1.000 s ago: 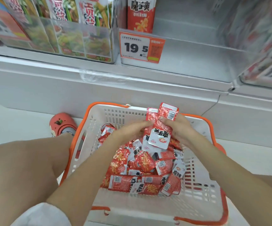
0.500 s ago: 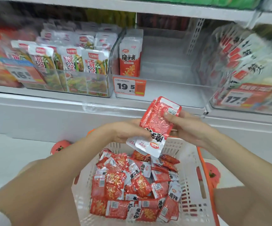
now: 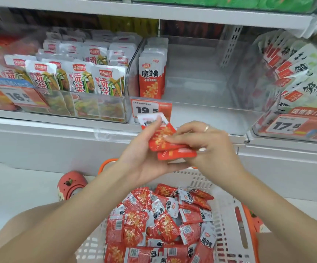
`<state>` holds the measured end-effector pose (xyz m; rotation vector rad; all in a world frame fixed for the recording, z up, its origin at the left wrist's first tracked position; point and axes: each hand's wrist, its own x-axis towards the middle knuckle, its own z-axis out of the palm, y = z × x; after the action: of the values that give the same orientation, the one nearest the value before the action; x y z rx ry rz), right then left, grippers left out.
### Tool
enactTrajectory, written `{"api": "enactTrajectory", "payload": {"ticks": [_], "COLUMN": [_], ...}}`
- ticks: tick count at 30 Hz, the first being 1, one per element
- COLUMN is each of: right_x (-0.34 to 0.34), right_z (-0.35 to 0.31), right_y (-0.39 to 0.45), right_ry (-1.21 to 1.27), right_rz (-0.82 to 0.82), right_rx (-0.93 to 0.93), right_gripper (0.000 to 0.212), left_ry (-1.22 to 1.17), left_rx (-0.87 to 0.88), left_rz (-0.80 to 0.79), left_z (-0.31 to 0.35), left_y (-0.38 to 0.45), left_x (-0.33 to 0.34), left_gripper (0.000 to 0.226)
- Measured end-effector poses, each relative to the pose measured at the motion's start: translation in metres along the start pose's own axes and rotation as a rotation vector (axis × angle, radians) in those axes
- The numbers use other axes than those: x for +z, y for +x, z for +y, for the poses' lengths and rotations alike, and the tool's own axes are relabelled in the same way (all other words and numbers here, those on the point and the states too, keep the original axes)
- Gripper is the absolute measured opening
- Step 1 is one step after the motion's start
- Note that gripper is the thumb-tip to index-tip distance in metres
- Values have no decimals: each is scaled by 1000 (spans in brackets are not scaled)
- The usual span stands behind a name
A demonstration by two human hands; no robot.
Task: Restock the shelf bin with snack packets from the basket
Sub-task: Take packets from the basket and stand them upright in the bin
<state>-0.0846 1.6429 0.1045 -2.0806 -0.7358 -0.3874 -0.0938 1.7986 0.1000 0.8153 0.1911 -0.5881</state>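
— Shelves of snack packets fill the wall ahead of me, and the clear bin (image 3: 197,76) in the middle of the shelf is nearly bare. Only one row of red packets (image 3: 152,73) stands upright against its left wall, above the price tag (image 3: 151,109) at the shelf's front edge.

— Why are you holding a stack in the air instead of dropping it straight in?

— I'm squaring it up first. My left hand (image 3: 144,158) cradles a few red packets (image 3: 163,141) from underneath, thumb over the top end, while my right hand (image 3: 209,147) pinches their lower edges to line them up. Both hands are gripping that same stack, just in front of the shelf's front edge, below the tag.

— And the rest?

— Loose in the white basket (image 3: 228,211) on the floor below my arms, a heap (image 3: 163,223) lying every which way. That's why I sort a handful before it goes up: the row in the bin stands face forward, so mine should match.

— Where will they go?

— Probably beside that standing row, filling toward the right wall. Slippery film, so I'd judge a loose grip could fan them out.
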Motion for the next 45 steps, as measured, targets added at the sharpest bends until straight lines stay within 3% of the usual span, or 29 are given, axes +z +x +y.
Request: {"api": "enactTrajectory", "payload": {"ticks": [2,4,6,10,13,16,19,22,26,32,37,42,45], "right_x": [5,-5,-19,-21,-11,-4,-5,-7,-5,-5,-4,-14,-17], "right_z": [3,4,1,3,1,-2,-2,-5,-4,-3,-6,-8,-13], "right_y": [1,4,5,11,15,15,14,10,10,14,15,21,36], "right_ry": [-145,-254,-169,334,618,638,735,760,724,709,575,454,495], "right_rz": [-147,-367,-499,1,-116,-150,-109,-119,-134,-159,-166,-287,-187], "right_rx": [-67,-71,130,521,756,730,758,772,786,829,772,683,652], "right_gripper": [40,56,61,34,49,24,29,17,10,24,20,12,15], "left_ry": [-28,-46,22,313,458,521,376,313,387,423,488,488,564], "left_rx": [84,138,164,126,41,7,-174,-304,-230,-214,-148,-132,5], "left_rz": [59,96,98,30,-27,-17,-144,-230,-69,-73,-35,-27,40], "left_z": [1,5,9,8,-3,-7,-4,-7,-18,-16,-17,-12,0], "left_y": [2,3,6,3,-2,-2,-4,-7,-3,-3,-2,-2,1], "left_x": [0,-5,-10,-8,1,3,-2,-3,-3,-6,-5,-2,-1], "left_gripper": [28,23,27,39,34,38,35,30,32,38,26,25,22]}}
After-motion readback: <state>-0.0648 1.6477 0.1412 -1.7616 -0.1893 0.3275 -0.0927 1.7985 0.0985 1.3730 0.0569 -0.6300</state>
